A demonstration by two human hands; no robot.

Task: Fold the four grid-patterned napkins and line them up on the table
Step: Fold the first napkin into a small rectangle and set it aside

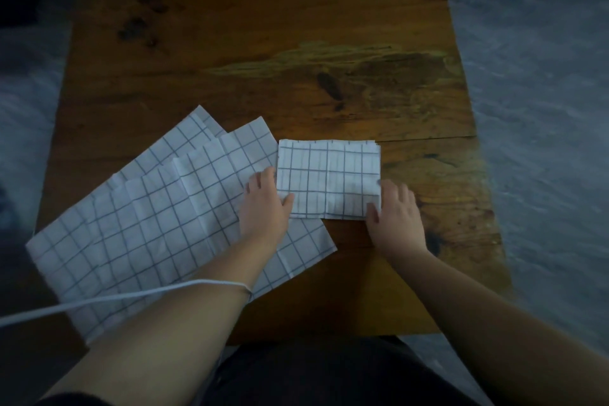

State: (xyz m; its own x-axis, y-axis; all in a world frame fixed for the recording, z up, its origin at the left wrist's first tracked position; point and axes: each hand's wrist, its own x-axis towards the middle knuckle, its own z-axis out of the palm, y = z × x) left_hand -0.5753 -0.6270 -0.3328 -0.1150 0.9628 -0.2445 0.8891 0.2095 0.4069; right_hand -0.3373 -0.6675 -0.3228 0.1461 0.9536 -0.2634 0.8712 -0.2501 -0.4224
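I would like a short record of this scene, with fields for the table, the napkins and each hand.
surface: wooden table
folded napkin: one flat rectangle at mid-table, its near left part lying over the unfolded pile
unfolded napkins: overlapping fanned pile at the left; count unclear
left hand: thumb on the folded napkin's near left corner
right hand: thumb on its near right corner
grip: pinching or pressing, cannot tell
other: white cord across the left forearm
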